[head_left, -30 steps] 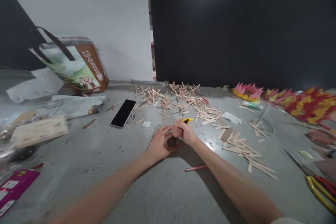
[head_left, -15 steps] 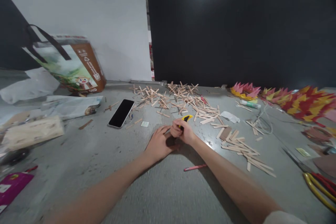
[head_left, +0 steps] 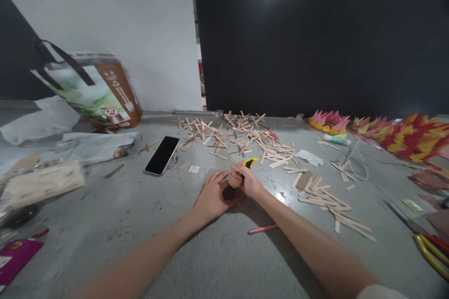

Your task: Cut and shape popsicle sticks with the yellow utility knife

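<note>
both your forearms enter bare from the bottom edge and converge toward mid-frame. your left hand point(head_left: 212, 196) lies palm down, fingers extended forward and slightly spread, thumb side toward the right hand. your right hand point(head_left: 243, 179) sits just beside and slightly ahead of it, fingers curled into a closed fist-like grip, knuckles up, wrist roughly straight. the two hands touch or nearly touch; exact contact unclear.

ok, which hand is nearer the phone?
Left. The left hand lies right of the phone, toward the person; the right hand, gripping the yellow cutter, sits farther right.
</note>
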Motion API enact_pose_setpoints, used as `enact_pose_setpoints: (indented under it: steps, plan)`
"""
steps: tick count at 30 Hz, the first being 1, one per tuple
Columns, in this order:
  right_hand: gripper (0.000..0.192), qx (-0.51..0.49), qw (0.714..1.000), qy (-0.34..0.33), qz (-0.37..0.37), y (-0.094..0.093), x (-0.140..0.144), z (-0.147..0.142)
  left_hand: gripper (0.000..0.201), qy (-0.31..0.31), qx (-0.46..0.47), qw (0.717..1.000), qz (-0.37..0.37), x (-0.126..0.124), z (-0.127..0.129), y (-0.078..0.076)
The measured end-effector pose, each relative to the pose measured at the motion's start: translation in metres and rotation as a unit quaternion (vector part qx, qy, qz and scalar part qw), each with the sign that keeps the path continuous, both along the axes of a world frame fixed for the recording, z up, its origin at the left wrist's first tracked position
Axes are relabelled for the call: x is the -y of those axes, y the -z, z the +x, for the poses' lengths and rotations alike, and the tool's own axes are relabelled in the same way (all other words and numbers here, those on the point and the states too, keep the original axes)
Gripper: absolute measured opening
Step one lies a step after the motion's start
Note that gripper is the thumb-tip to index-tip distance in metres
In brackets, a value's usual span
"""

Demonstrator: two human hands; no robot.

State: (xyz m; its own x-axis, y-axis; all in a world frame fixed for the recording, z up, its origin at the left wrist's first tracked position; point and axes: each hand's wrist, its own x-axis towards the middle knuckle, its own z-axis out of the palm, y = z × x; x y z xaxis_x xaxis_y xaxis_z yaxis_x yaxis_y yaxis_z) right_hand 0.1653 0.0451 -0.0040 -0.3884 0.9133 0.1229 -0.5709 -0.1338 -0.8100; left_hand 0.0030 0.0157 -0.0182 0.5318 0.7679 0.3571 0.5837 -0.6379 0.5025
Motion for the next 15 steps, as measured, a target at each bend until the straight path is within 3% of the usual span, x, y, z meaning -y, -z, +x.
enact_pose_setpoints:
  steps: [15]
  plan:
    - [0.055, 0.016, 0.999, 0.007, 0.040, -0.0016, 0.0017, -0.0006, 0.056, 0.002, -0.003, 1.000, -0.003, -0.0011, -0.0003, 0.0022]
